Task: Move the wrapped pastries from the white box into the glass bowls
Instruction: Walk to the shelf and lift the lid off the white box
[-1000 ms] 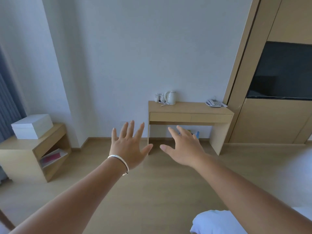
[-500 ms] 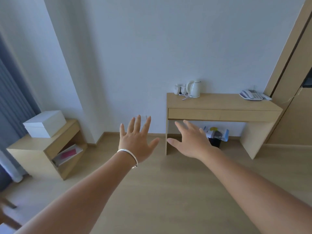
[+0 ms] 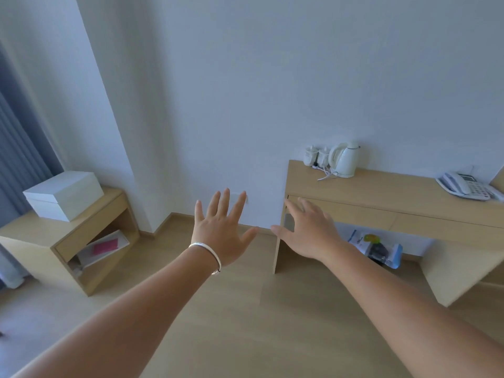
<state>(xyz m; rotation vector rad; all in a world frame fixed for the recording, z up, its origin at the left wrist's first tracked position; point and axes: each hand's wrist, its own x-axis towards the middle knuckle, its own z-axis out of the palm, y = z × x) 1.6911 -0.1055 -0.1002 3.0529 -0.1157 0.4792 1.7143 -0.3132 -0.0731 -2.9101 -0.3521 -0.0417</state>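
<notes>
Both hands empty, fingers splayed, left hand (image 3: pixel 221 236) and right hand (image 3: pixel 308 230) mid-air; white box (image 3: pixel 64 195) shut at 9 o'clock on side cabinet (image 3: pixel 35 236), prob light, rigid cardboard w/ lift-off lid: grip lid's side edges; pastries, bowls unseen.

You're standing in what looks like a hotel room — a plain wall-mounted wooden desk (image 3: pixel 395 192) carries a white electric kettle (image 3: pixel 345 159) with cups (image 3: pixel 316 155) and a corded telephone (image 3: pixel 463 185). A low bedside-style cabinet (image 3: pixel 62 238) sits by grey curtains (image 3: pixel 19 148) — pale wood flooring (image 3: pixel 245 309) throughout.
</notes>
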